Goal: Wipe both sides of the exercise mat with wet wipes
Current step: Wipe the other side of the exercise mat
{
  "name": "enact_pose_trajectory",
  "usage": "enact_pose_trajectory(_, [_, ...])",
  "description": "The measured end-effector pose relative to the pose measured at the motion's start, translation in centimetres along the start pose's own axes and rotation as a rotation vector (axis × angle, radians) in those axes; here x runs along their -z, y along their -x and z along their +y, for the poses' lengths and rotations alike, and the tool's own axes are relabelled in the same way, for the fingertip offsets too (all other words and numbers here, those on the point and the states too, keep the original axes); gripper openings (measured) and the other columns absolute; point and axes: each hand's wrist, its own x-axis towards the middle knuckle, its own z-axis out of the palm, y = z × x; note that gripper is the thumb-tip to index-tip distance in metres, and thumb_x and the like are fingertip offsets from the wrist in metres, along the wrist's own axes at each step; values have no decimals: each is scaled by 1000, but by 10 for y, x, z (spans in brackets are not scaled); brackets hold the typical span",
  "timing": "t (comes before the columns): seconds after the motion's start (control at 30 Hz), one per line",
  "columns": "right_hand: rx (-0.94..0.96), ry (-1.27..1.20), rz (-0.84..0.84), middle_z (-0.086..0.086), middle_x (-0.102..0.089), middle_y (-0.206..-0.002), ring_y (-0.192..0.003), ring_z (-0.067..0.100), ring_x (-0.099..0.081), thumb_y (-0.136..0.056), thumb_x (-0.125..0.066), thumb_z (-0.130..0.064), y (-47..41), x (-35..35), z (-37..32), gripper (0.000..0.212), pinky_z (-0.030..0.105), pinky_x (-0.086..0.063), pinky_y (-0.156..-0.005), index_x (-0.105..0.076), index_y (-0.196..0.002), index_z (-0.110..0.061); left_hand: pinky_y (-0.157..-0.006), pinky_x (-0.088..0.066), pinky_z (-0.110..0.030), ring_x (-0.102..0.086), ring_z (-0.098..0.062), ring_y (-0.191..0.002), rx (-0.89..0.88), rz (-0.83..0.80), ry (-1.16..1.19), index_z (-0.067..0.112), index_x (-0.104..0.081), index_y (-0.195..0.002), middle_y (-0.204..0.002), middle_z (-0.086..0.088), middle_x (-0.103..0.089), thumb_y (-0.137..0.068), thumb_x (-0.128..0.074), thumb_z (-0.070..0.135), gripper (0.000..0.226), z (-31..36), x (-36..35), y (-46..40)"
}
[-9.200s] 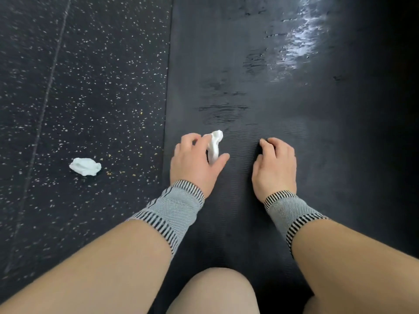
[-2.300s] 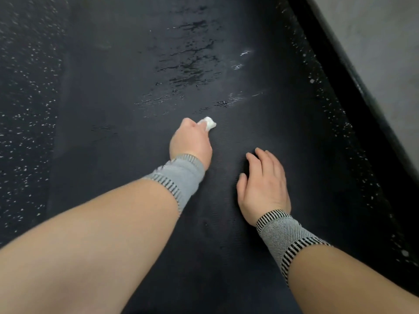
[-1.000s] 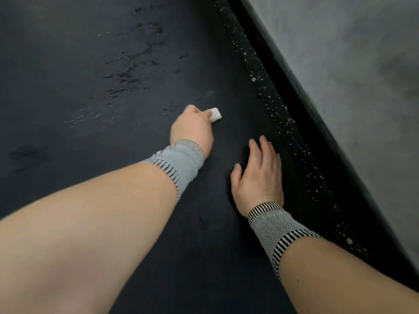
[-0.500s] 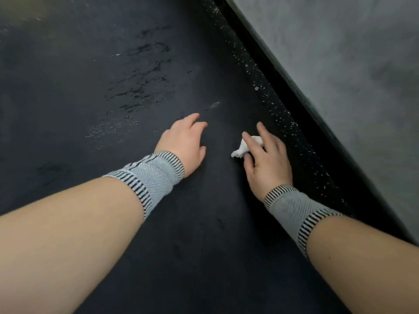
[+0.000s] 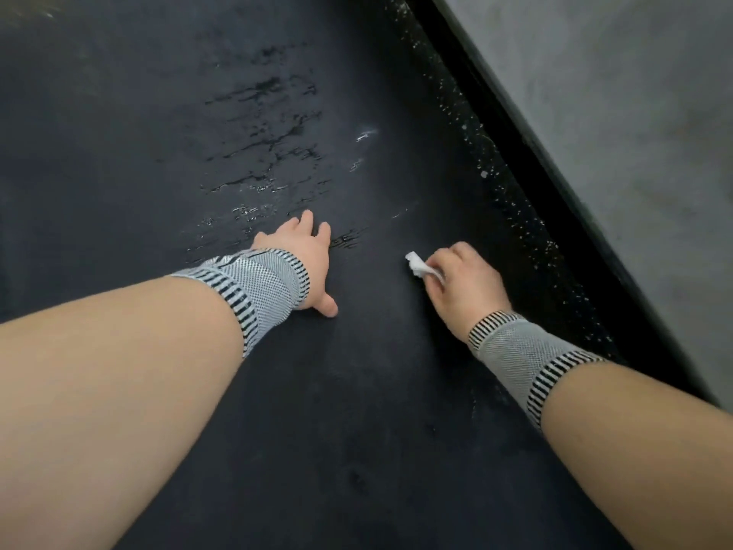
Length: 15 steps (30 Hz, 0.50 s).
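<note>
Wall [image 5: 618, 125] close right of mat [image 5: 158, 133]

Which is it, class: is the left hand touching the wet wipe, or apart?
Apart. The head view shows bare mat between the left hand and the wet wipe.

Your right hand [image 5: 462, 281] grips a crumpled white wet wipe [image 5: 421, 266] and holds it down on the dark exercise mat [image 5: 357, 391]. Your left hand [image 5: 307, 264] rests flat on the mat, fingers spread, beside wet streaks [image 5: 261, 152].

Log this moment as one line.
step: wiping mat | right hand: grips wipe on mat | left hand: flat on mat | wet streaks ahead
</note>
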Motion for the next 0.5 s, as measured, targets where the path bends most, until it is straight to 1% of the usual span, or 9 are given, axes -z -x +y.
enact_pose_trajectory(0.03, [-82, 25, 32, 9, -51, -109, -88, 30, -58, -91, -55, -26, -13, 7, 11, 20, 36, -48, -77, -61, -104, -13, -117, -24, -53, 0, -26, -151, 3, -22, -18, 16, 10, -156, -163, -8, 14, -68, -76, 65, 132, 1, 2, -1])
enact_pose_trajectory(0.1, [-410, 8, 158, 14, -51, -114, -95, 35, -57, -92, -53, -23, -38, 23, 35, 21, 36, -45, -79, -61, -106, -10, -119, -21, -52, 3, -27, -151, 11, -59, -35, 15, 12, -155, -162, -10, 17, -69, -77, 63, 133, 3, 5, -2])
enact_pose_trajectory(0.13, [-541, -23, 206, 15, -51, -115, -97, 36, -56, -92, -52, -22, -44, 28, 40, 21, 36, -44, -81, -60, -106, -9, -119, -20, -51, 3, -27, -151, 14, -69, -43, 14, 13, -155, -162, -11, 18, -70, -77, 63, 133, 4, 6, -3])
enact_pose_trajectory(0.17, [-575, -23, 210, 16, -51, -115, -98, 36, -56, -92, -52, -22, -47, 27, 36, 22, 36, -44, -81, -61, -106, -8, -119, -20, -51, 3, -28, -151, 16, -78, -51, 13, 13, -154, -162, -12, 18, -70, -77, 62, 133, 5, 6, -3])
enact_pose_trajectory(0.2, [-514, -21, 173, 16, -52, -113, -97, 36, -56, -92, -51, -22, -46, 22, 25, 23, 35, -43, -81, -62, -106, -8, -120, -19, -51, 3, -28, -151, 18, -90, -54, 12, 13, -154, -162, -12, 18, -71, -77, 62, 133, 6, 7, -3])
enact_pose_trajectory(0.3, [-42, -90, -28, 12, -55, -107, -88, 31, -58, -90, -53, -23, -21, 4, -18, 23, 34, -46, -76, -66, -103, -9, -120, -18, -50, 5, -27, -151, 40, -125, -53, 12, 14, -154, -161, -12, 19, -71, -78, 59, 133, 9, 9, -3])
enact_pose_trajectory(0.33, [45, -86, -82, 10, -54, -107, -87, 30, -59, -91, -53, -22, -17, 3, -20, 23, 34, -47, -75, -66, -103, -10, -120, -17, -50, 5, -27, -151, 49, -132, -50, 12, 14, -154, -161, -12, 20, -71, -79, 58, 133, 10, 10, -4])
enact_pose_trajectory(0.37, [35, -77, -79, 9, -53, -109, -88, 30, -58, -91, -52, -22, -22, 6, -14, 22, 33, -46, -75, -66, -104, -10, -120, -16, -50, 6, -27, -151, 55, -140, -44, 12, 14, -154, -161, -12, 20, -71, -79, 57, 133, 11, 11, -4])
enact_pose_trajectory(0.5, [-430, -111, 101, 12, -51, -115, -96, 31, -56, -91, -53, -18, -58, 30, 30, 20, 30, -42, -79, -62, -107, -8, -121, -12, -50, 8, -28, -151, 81, -182, -17, 10, 15, -154, -161, -13, 21, -72, -81, 52, 133, 14, 12, -6])
